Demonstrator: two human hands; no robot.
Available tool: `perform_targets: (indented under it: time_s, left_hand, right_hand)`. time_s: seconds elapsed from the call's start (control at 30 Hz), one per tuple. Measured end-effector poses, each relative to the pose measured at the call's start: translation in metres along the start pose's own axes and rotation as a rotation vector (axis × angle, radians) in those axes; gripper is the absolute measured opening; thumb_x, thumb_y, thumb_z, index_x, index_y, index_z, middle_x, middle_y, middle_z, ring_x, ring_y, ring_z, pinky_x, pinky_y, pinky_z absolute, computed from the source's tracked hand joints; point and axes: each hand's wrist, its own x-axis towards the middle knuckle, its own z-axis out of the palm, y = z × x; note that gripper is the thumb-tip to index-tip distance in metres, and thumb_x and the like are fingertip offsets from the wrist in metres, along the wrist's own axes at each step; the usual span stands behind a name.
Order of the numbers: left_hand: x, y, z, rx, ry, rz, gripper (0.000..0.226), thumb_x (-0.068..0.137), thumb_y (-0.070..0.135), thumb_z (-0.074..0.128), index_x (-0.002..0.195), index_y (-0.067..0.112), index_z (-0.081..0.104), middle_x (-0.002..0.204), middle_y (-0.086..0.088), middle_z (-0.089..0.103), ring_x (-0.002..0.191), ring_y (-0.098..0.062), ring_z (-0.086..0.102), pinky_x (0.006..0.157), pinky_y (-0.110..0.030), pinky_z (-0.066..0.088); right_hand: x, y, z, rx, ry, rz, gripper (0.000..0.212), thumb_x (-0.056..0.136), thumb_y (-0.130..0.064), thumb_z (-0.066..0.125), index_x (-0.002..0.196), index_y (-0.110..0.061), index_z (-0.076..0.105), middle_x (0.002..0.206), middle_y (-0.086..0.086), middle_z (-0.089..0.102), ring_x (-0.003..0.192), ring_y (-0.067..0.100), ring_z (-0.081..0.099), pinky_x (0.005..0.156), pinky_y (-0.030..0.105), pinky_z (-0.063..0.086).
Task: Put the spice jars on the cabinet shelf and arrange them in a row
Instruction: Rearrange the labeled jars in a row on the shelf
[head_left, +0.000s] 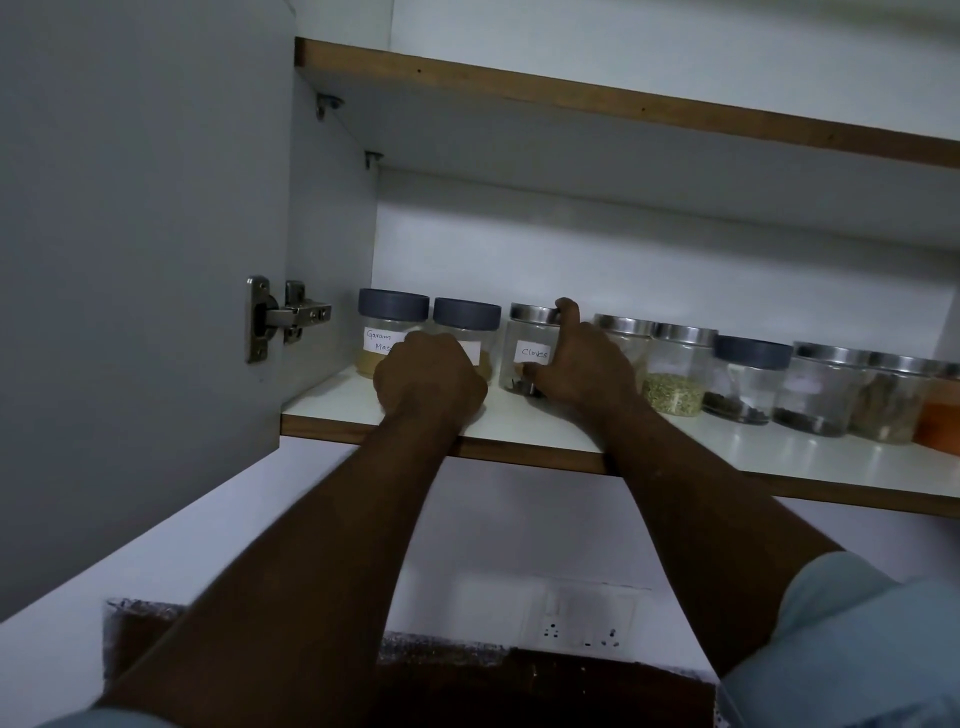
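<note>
My right hand (582, 364) grips the Cloves jar (527, 343). Left of it, my left hand (428, 376) covers the label of a grey-lidded jar (466, 317); whether this hand grips, I cannot tell.

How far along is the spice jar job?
Done: the jars stand on the shelf in a rough row. In hand: the right hand pinches the Cloves jar; the left hand is against the grey-lidded pair. Left: probably just evening the line.

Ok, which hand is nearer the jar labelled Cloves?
Right. The right hand holds the Cloves jar, thumb low on its front and a finger at the lid. The left hand is off to its left, in front of the Garam Masala jar.
</note>
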Motion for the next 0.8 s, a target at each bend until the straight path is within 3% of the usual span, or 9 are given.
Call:
perform_targets:
  time_s: [0.5, 0.8]
  left_hand:
    - [-0.0013, -0.0016, -0.0006, 0.003, -0.024, 0.078, 0.051, 0.088, 0.043, 0.066, 0.130, 0.015, 0.061, 0.130, -0.008, 0.059, 0.115, -0.027, 0.059, 0.086, -0.039, 0.048]
    - [0.0005, -0.0014, -0.0007, -0.022, -0.065, 0.132, 0.046, 0.086, 0.038, 0.067, 0.124, 0.013, 0.065, 0.125, -0.008, 0.063, 0.111, -0.027, 0.060, 0.085, -0.039, 0.050]
  right_hand:
    - [0.0016, 0.0007, 0.0023, -0.040, 0.019, -0.014, 0.098, 0.079, -0.052, 0.073, 0.154, -0.018, 0.021, 0.116, 0.014, 0.068, 0.102, 0.034, 0.067, 0.086, 0.047, 0.058]
    - [0.0027, 0.0031, 0.0049, -0.054, 0.033, -0.026, 0.099, 0.080, -0.052, 0.072, 0.156, -0.018, 0.018, 0.116, 0.013, 0.068, 0.102, 0.033, 0.067, 0.086, 0.046, 0.058]
